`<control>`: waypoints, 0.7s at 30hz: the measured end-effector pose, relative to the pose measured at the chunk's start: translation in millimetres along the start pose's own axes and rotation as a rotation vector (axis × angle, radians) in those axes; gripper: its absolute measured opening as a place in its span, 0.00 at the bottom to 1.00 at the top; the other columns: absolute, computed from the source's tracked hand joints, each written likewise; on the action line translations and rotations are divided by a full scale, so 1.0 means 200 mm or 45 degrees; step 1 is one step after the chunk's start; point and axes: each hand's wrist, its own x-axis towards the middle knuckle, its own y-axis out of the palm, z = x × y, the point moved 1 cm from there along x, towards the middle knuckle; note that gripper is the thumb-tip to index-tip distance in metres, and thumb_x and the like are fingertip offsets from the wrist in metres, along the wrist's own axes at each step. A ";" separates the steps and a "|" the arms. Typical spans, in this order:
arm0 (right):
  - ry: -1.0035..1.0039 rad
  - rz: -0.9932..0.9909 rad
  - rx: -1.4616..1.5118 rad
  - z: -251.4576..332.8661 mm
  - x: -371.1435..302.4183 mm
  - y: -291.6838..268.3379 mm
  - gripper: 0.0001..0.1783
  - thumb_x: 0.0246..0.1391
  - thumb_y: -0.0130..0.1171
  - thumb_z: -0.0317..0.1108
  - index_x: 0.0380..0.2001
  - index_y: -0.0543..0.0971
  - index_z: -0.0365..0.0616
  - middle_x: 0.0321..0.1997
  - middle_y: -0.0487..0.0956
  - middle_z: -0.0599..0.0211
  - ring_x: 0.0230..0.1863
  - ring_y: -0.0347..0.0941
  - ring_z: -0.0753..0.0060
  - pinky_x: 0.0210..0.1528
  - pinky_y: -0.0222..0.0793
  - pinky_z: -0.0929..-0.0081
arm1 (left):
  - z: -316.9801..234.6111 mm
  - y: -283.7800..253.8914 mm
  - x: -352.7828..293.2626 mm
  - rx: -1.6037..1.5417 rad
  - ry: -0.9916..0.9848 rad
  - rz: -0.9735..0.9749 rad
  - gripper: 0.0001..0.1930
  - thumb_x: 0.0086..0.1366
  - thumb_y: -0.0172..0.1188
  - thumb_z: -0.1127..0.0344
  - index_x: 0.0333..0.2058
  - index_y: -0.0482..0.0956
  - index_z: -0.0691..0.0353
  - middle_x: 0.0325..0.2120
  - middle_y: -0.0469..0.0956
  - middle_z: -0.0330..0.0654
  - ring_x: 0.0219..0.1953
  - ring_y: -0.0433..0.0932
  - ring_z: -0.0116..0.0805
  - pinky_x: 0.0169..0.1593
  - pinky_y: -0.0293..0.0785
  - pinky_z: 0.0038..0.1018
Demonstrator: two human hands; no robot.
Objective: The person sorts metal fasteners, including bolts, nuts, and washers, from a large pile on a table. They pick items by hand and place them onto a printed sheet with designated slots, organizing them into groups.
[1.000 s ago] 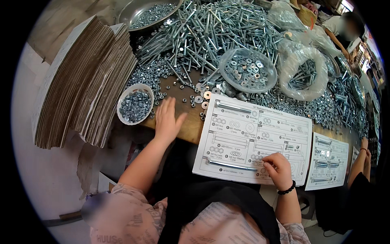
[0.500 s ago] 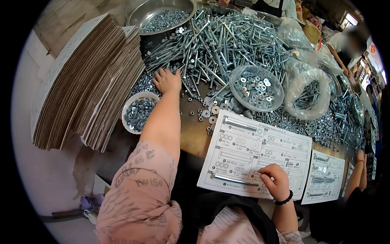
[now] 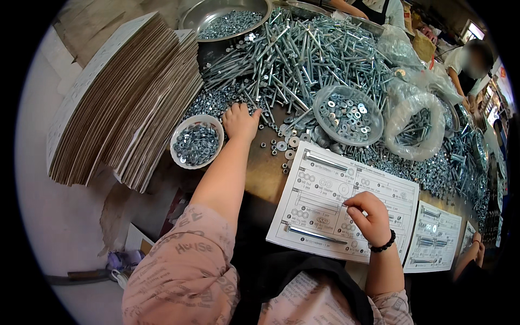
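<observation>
My left hand (image 3: 240, 122) reaches out to the edge of a heap of small nuts (image 3: 212, 101), thumb apart from the fingers and the fingertips among the nuts. Above the printed sheet (image 3: 276, 225), my right hand (image 3: 372, 218) is closed in a pinch, thumb against forefinger; whatever it may hold is too small to make out. On the sheet lie two long bolts, an upper bolt (image 3: 324, 161) and a lower bolt (image 3: 315, 235), both along printed outlines. A white bowl (image 3: 221, 142) of small metal pieces stands beside my left forearm.
A tall cardboard stack (image 3: 127, 97) stands at left. Behind are a big pile of long bolts (image 3: 303, 59), a steel basin (image 3: 187, 23) of small parts, a clear bowl (image 3: 374, 135) of washers and an open plastic bag (image 3: 391, 138) of bolts. Another sheet (image 3: 440, 260) lies right; people are nearby.
The view has shifted slightly. My left hand stays at the nuts, its fingers drawn closer together. My right hand has moved up the sheet, away from the lower bolt.
</observation>
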 end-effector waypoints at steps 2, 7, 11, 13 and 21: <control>-0.025 0.003 0.002 0.01 0.02 0.01 0.06 0.43 0.59 0.27 0.28 0.77 0.41 0.25 0.74 0.65 0.26 0.70 0.67 0.28 0.65 0.75 | 0.00 -0.03 -0.07 -0.054 0.094 0.043 0.26 0.56 0.52 0.46 0.45 0.72 0.61 0.47 0.69 0.47 0.51 0.64 0.47 0.55 0.56 0.39; -0.061 0.022 0.015 0.00 0.07 0.05 0.05 0.44 0.59 0.28 0.28 0.77 0.42 0.25 0.74 0.66 0.26 0.70 0.67 0.28 0.66 0.74 | 0.05 -0.14 -0.25 -0.155 0.321 0.227 0.28 0.57 0.52 0.48 0.53 0.66 0.57 0.54 0.61 0.50 0.56 0.58 0.50 0.58 0.53 0.40; 0.008 0.060 -0.014 -0.04 0.13 0.08 0.05 0.45 0.58 0.29 0.28 0.78 0.42 0.24 0.74 0.65 0.26 0.70 0.65 0.29 0.66 0.73 | 0.12 -0.21 -0.41 -0.208 0.452 0.348 0.31 0.57 0.52 0.46 0.55 0.63 0.57 0.59 0.55 0.51 0.61 0.50 0.51 0.62 0.47 0.42; 0.029 0.061 -0.066 -0.09 0.17 0.12 0.05 0.45 0.58 0.30 0.28 0.78 0.43 0.24 0.74 0.65 0.27 0.70 0.64 0.29 0.66 0.72 | 0.14 -0.25 -0.48 -0.149 0.523 0.411 0.32 0.57 0.51 0.45 0.56 0.62 0.57 0.60 0.52 0.50 0.63 0.47 0.49 0.63 0.45 0.42; -0.155 0.014 -0.216 -0.13 0.49 0.35 0.05 0.46 0.57 0.31 0.28 0.78 0.44 0.27 0.73 0.63 0.31 0.71 0.59 0.33 0.67 0.68 | 0.02 -0.28 -0.57 -0.154 0.790 0.529 0.33 0.57 0.51 0.45 0.59 0.57 0.50 0.61 0.52 0.45 0.64 0.44 0.51 0.63 0.40 0.45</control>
